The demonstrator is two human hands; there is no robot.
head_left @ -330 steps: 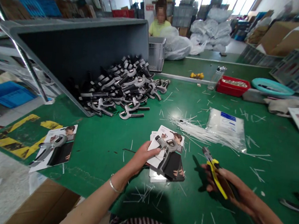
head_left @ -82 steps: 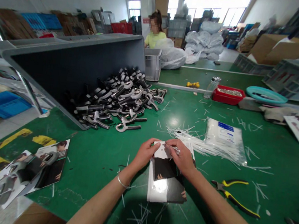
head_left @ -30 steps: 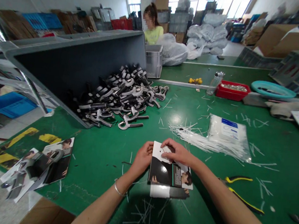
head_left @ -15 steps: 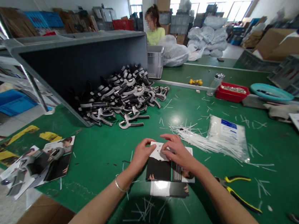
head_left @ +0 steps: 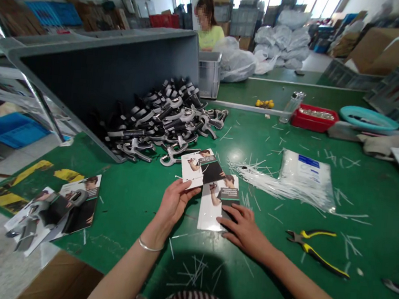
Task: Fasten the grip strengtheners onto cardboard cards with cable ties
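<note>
My left hand (head_left: 176,199) pinches the lower edge of a printed cardboard card (head_left: 207,172), tilted up and to the left. Thin white cable ties (head_left: 182,178) seem to poke out of that card. Below and to its right lies a second printed card (head_left: 210,213) on the table, overlapped at its top left. My right hand (head_left: 244,226) rests on this second card with fingers spread. Beyond the held card is a heap of grey and black hand grips (head_left: 174,118), spilling out of a tipped grey crate (head_left: 106,47).
Loose cable ties (head_left: 261,180) lie beside their plastic bag (head_left: 306,173). Yellow-handled cutting pliers (head_left: 318,249) are at right. Hand grips on cards (head_left: 70,211) sit at left. Farther back are a red tray (head_left: 312,121), a glass bottle (head_left: 292,107) and a co-worker (head_left: 211,31).
My left hand has moved left, carrying a card off the others and turning its printed picture side into view. My right hand has come down onto the card left on the table.
</note>
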